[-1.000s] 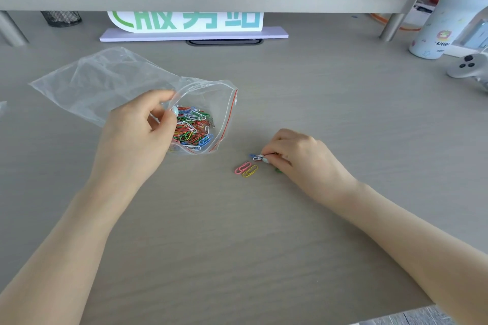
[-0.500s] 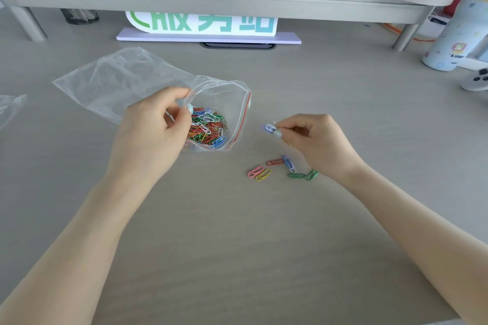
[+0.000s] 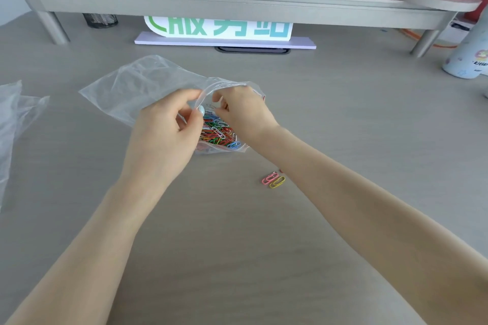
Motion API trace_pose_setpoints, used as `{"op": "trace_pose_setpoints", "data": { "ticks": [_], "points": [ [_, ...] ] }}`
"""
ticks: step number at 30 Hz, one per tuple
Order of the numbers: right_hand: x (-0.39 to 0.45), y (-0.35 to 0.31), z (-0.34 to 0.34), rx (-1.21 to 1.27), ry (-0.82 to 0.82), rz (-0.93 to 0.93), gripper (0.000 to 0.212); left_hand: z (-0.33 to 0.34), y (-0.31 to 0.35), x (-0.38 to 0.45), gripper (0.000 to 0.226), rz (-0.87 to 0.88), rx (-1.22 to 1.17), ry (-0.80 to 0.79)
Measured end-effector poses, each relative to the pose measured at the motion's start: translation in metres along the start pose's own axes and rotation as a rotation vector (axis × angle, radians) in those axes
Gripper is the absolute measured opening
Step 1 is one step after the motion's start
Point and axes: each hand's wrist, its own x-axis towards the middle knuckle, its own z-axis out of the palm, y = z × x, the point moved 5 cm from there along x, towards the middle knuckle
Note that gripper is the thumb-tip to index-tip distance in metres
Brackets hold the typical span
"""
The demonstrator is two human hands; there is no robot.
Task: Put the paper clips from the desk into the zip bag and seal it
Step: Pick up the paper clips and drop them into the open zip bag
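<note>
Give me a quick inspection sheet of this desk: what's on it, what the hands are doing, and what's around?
Surface: grey wood-grain desk.
Job's things: zip bag lying open, a heap of coloured paper clips inside; pink clip and yellow clip on the desk.
Clutter: second plastic bag at the left edge.
Hands: left hand pinches the bag's rim; right hand at the bag's mouth, its grip hidden.
Cables: orange cable behind the riser leg.
Surroundings: monitor riser, green-lettered sign, mesh cup, bottle.
</note>
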Motion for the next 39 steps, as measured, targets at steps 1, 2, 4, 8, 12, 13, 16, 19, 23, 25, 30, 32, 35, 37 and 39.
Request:
{"op": "trace_pose_setpoints", "data": {
  "ticks": [1, 2, 4, 8, 12, 13, 16, 19, 23, 25, 30, 32, 35, 37, 39],
  "points": [
    [0.0, 0.0, 0.0, -0.004, 0.005, -0.004, 0.017, 0.0, 0.0, 0.0, 0.026, 0.002, 0.002, 0.001],
    [0.001, -0.001, 0.0, -0.012, 0.016, -0.016, 0.014, 0.0, 0.001, 0.0, 0.025, 0.003, 0.004, 0.001],
    [0.001, -0.002, -0.001, -0.019, 0.017, -0.02, 0.015, -0.001, 0.001, 0.0, 0.025, 0.007, 0.012, 0.002],
    [-0.003, -0.001, -0.003, 0.105, 0.03, -0.029, 0.023, 0.0, 0.001, 0.0, 0.026, 0.003, 0.004, -0.002],
    [-0.019, 0.007, -0.022, 0.249, 0.065, 0.017, 0.026, 0.0, 0.001, -0.001, 0.025, 0.004, -0.002, -0.001],
    [-0.026, 0.014, -0.028, 0.291, 0.049, 0.034, 0.027, 0.0, 0.002, -0.001, 0.025, 0.005, -0.001, -0.001],
    [-0.052, 0.042, -0.044, 0.299, -0.009, 0.041, 0.021, 0.001, 0.003, -0.001, 0.024, 0.017, 0.006, -0.003],
    [-0.085, 0.075, -0.056, 0.258, -0.098, 0.055, 0.016, 0.002, 0.004, -0.001, 0.026, 0.031, 0.022, -0.005],
    [-0.124, 0.109, -0.068, 0.221, -0.244, 0.062, 0.038, 0.004, 0.004, -0.002, 0.027, 0.022, 0.028, -0.009],
    [-0.136, 0.124, -0.073, 0.139, -0.279, 0.066, 0.049, 0.005, 0.003, -0.002, 0.027, 0.013, 0.028, -0.008],
    [-0.146, 0.136, -0.08, 0.043, -0.26, 0.076, 0.057, 0.007, 0.002, -0.003, 0.024, -0.003, 0.037, -0.015],
    [-0.142, 0.132, -0.077, 0.029, -0.235, 0.071, 0.056, 0.008, 0.001, -0.003, 0.024, -0.003, 0.038, -0.02],
    [-0.134, 0.123, -0.068, 0.034, -0.207, 0.055, 0.051, 0.009, 0.001, -0.003, 0.025, -0.005, 0.04, -0.025],
    [-0.127, 0.116, -0.062, 0.035, -0.195, 0.035, 0.049, 0.009, 0.001, -0.003, 0.025, -0.006, 0.038, -0.029],
    [-0.123, 0.109, -0.055, 0.04, -0.2, 0.016, 0.046, 0.009, 0.002, -0.003, 0.025, -0.005, 0.031, -0.027]
  ]
}}
